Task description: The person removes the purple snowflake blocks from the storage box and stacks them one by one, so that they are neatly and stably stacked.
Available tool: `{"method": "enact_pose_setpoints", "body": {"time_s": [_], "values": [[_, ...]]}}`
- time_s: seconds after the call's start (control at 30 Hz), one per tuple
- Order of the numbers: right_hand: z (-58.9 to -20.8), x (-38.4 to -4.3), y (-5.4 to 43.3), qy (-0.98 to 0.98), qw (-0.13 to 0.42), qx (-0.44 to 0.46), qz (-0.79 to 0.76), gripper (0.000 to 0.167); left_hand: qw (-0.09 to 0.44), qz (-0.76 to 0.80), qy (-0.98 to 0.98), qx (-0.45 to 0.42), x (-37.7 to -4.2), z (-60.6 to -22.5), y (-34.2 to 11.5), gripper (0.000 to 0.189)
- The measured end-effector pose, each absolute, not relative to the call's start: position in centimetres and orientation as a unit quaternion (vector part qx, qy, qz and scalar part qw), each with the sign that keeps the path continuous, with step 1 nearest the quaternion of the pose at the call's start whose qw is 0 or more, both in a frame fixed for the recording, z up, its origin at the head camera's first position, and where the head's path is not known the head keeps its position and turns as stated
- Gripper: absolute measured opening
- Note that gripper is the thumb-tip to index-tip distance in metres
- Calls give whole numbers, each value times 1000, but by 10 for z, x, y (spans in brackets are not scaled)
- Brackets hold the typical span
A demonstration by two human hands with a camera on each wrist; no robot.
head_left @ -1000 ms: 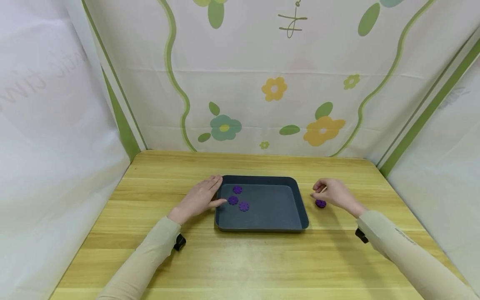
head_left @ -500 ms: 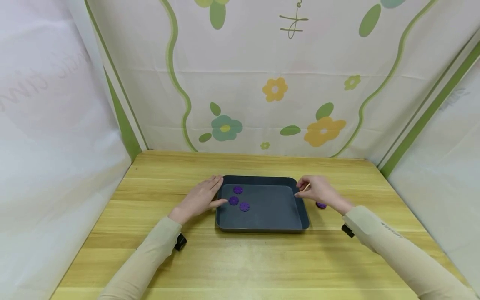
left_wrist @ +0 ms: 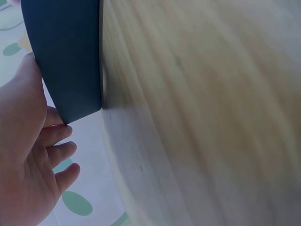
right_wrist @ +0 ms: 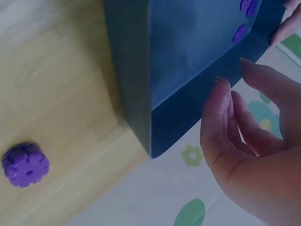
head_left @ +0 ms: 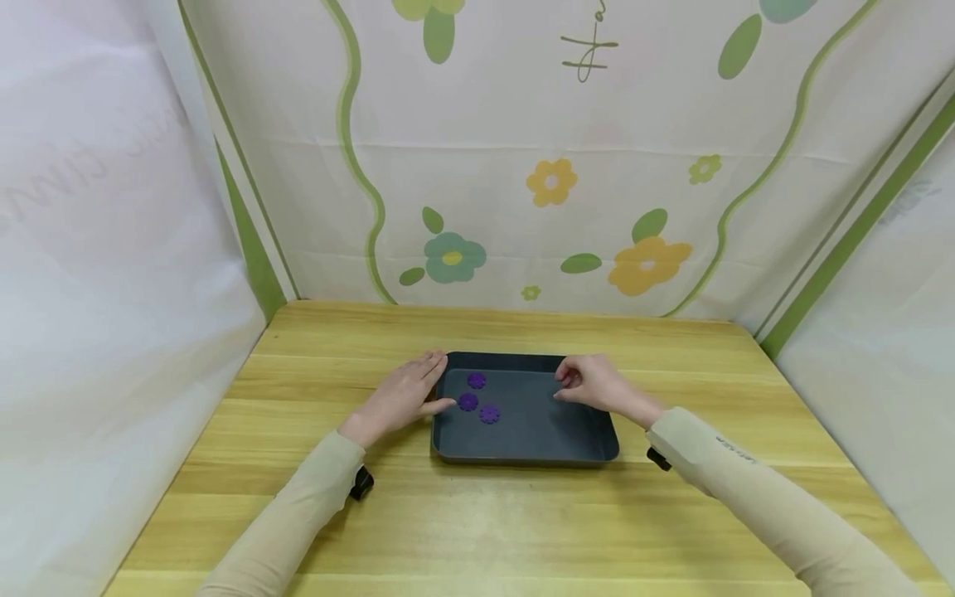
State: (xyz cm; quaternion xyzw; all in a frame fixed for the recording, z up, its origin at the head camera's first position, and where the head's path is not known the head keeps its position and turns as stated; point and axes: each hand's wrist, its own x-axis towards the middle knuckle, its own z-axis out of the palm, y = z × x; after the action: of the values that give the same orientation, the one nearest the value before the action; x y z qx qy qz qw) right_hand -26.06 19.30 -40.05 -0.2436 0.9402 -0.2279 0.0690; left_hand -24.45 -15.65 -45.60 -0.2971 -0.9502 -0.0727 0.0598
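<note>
My left hand holds the left side of a dark grey baking tray, thumb over the rim and fingers at the far corner. In the left wrist view those fingers lie along the tray's outer wall. Inside, near the left wall, lie three purple flower-shaped discs, one at the back. My right hand hovers over the tray's right part, fingers loosely bent. The right wrist view shows a gap between thumb and forefinger, with nothing visible in it.
Right of the tray, a small stack of purple flower-shaped discs stands on the wooden table; my right arm hides it in the head view. A white flowered cloth hangs behind the table, with white cloth at both sides.
My right hand has moved left from beside the purple stack, across the tray's right rim, to above the tray. My left hand and the three discs stay put.
</note>
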Motion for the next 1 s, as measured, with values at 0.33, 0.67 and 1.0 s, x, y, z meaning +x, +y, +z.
{"method": "enact_pose_setpoints", "body": {"time_s": [0.33,0.67,1.0], "values": [[-402,-261,170,936,84,-244,-238,24,86,-65,-946,-306,-244,-456,-156,78],[-414,-258,154,925,92,-269,-250,23,106,-61,-940,-318,-243,-460,-155,78],[-420,-256,133,902,58,-340,-260,21,63,-73,-950,-296,-241,-456,-156,79]]}}
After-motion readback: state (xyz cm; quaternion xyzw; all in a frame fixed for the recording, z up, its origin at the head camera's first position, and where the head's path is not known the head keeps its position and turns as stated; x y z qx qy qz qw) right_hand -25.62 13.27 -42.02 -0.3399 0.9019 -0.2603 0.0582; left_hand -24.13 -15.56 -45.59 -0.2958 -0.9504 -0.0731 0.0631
